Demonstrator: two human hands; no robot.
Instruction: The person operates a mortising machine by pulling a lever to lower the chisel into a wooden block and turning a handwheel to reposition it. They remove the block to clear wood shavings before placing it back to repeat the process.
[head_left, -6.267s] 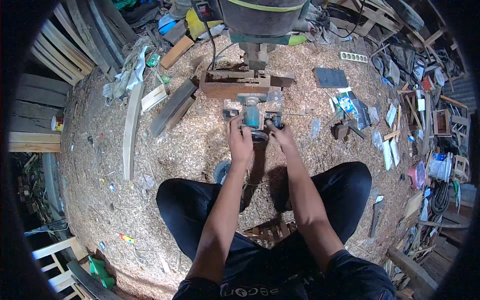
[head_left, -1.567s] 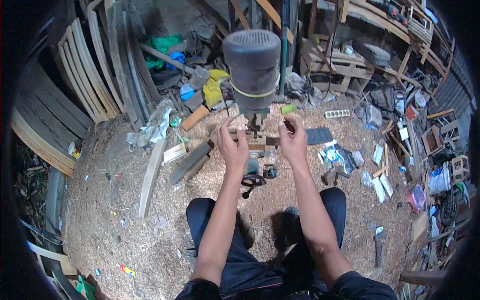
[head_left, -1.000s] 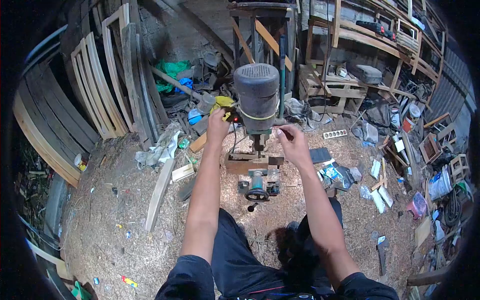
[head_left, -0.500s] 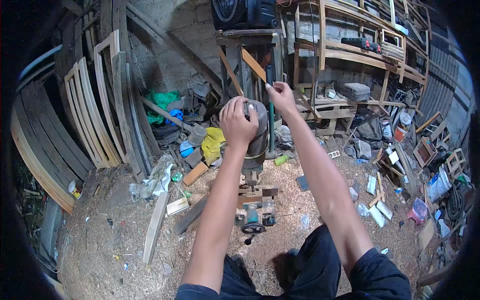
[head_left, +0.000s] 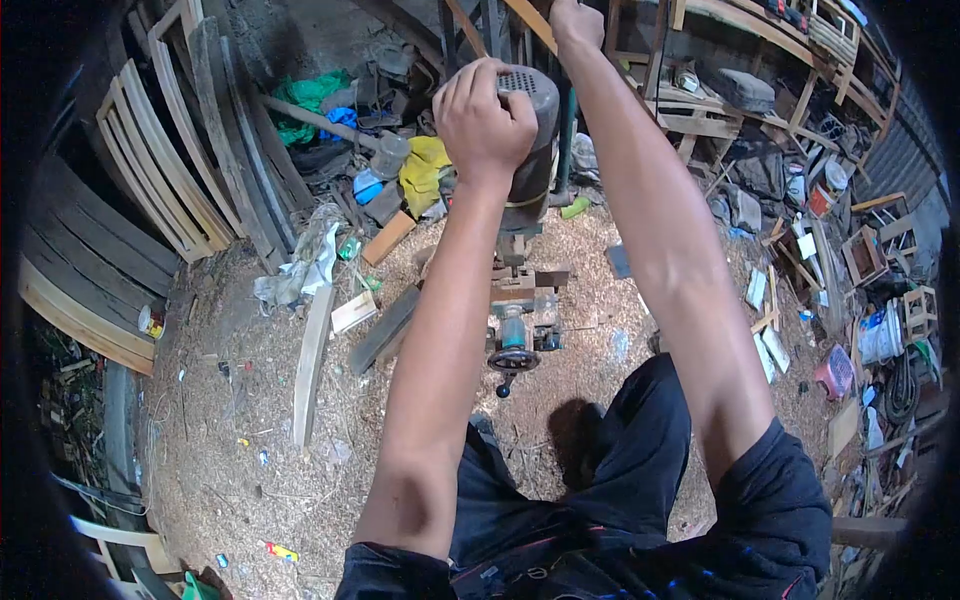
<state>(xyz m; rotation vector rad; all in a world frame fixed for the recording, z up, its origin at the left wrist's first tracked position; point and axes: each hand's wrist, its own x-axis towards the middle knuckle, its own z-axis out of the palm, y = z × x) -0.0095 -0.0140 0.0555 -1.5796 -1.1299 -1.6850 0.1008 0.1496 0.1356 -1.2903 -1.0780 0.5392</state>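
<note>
My left hand (head_left: 485, 115) rests on top of a grey cylindrical motor housing (head_left: 535, 145), its fingers curled over the upper edge beside the perforated cap. At the top edge of the view my right hand (head_left: 578, 25) is closed, close to a slanted wooden strip (head_left: 530, 22); what it grips is hidden. Under the motor, the standing machine has a small work table with a metal vise (head_left: 527, 293). A dark handwheel (head_left: 513, 359) with a knob sits on its near side, between my forearms.
Curved wooden pieces (head_left: 165, 170) lean at the left. Wood shavings (head_left: 390, 440) cover the floor, with a loose plank (head_left: 315, 365) and a yellow cloth (head_left: 423, 172). Wooden racks (head_left: 690, 125) and scattered scraps stand at the right, with a pink basket (head_left: 834, 372).
The view has tilted downward, so the machine appears higher. My right hand has gone from loosely curled beside the dark upright rod to a closed grip. My left hand stays on the motor.
</note>
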